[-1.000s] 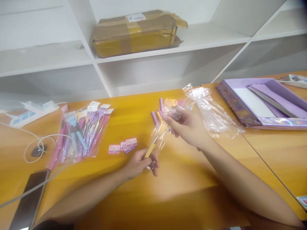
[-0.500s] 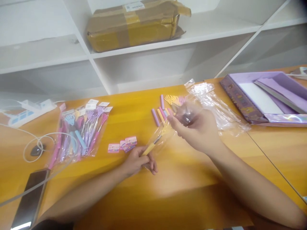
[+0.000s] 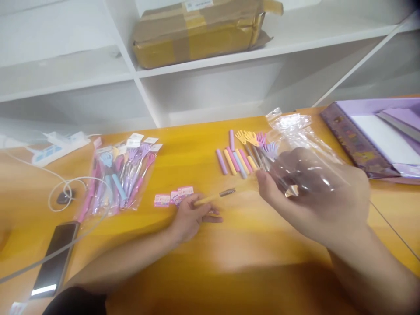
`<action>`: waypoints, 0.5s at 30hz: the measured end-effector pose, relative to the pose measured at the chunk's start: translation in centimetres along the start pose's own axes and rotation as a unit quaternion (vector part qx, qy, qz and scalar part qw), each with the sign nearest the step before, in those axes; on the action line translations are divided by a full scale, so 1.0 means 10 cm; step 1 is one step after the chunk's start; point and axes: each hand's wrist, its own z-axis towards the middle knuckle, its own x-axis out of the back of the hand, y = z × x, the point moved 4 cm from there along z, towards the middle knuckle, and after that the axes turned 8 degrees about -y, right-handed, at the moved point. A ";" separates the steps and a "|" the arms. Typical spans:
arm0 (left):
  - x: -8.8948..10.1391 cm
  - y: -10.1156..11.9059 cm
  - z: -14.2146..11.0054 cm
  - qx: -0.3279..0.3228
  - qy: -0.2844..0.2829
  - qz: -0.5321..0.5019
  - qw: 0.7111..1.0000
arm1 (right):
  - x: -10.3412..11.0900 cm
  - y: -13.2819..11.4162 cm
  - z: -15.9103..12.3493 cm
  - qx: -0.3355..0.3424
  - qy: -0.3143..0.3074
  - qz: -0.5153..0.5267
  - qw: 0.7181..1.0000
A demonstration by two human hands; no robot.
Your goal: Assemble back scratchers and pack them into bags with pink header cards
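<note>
My left hand (image 3: 188, 221) is closed around the yellow handle of a small back scratcher (image 3: 206, 200). Its metal rod points right, and its pale yellow head is smeared by motion. A crumpled clear plastic bag (image 3: 315, 175) is pinched in my right hand (image 3: 323, 210), to the right of the scratcher. Beyond lie loose back scratchers with yellow, pink and lilac hand-shaped heads (image 3: 251, 138), partly behind my right hand. Several pastel handle tubes (image 3: 234, 161) lie beside them. Small pink printed cards (image 3: 162, 200) rest by my left fingers.
Bagged back scratchers (image 3: 121, 175) with white tags lie at left. Near them are a phone (image 3: 54, 258), a white cable (image 3: 49, 197) and a power strip (image 3: 61, 148). A purple box (image 3: 351, 148) stands at right. On the shelf behind sits a cardboard box (image 3: 197, 39).
My right hand has moved right and nearer with the clear bag, away from the back scratcher that it earlier covered. My left hand still grips the yellow handle. The view has shifted left.
</note>
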 end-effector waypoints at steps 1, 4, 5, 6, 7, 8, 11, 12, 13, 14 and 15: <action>0.00 0.00 -0.01 -0.006 0.013 0.000 1.000 | 0.00 -0.05 -0.01 0.010 -0.001 -0.004 1.000; 0.00 0.00 -0.03 -0.020 0.034 0.002 0.999 | 0.00 -0.16 -0.04 0.046 -0.001 -0.035 0.998; 0.01 -0.01 -0.04 -0.022 0.033 0.002 0.999 | 0.01 -0.18 -0.05 0.054 0.002 -0.047 0.997; 0.01 -0.01 -0.04 -0.023 0.029 0.002 0.999 | 0.01 -0.20 -0.06 0.053 0.003 -0.057 0.997; 0.01 -0.01 -0.04 -0.022 0.023 0.001 0.999 | 0.02 -0.21 -0.07 0.047 0.003 -0.062 0.997; 0.02 -0.01 -0.03 -0.020 0.014 -0.001 1.000 | 0.04 -0.21 -0.08 0.036 0.002 -0.066 0.997; 0.01 0.00 -0.01 -0.021 -0.030 -0.015 0.999 | 0.08 -0.19 -0.09 0.021 0.004 -0.080 0.997; 0.00 0.01 0.00 -0.028 -0.039 -0.018 0.999 | 0.10 -0.17 -0.09 0.020 0.007 -0.087 0.996; 0.01 0.01 0.00 -0.042 -0.042 -0.014 0.998 | 0.11 -0.15 -0.07 0.019 0.012 -0.093 0.995; 0.01 0.03 0.00 -0.062 -0.038 -0.002 0.997 | 0.12 -0.11 -0.06 0.016 0.013 -0.095 0.995; 0.02 0.04 0.00 -0.087 -0.030 0.020 0.996 | 0.13 -0.08 -0.04 0.010 0.014 -0.095 0.995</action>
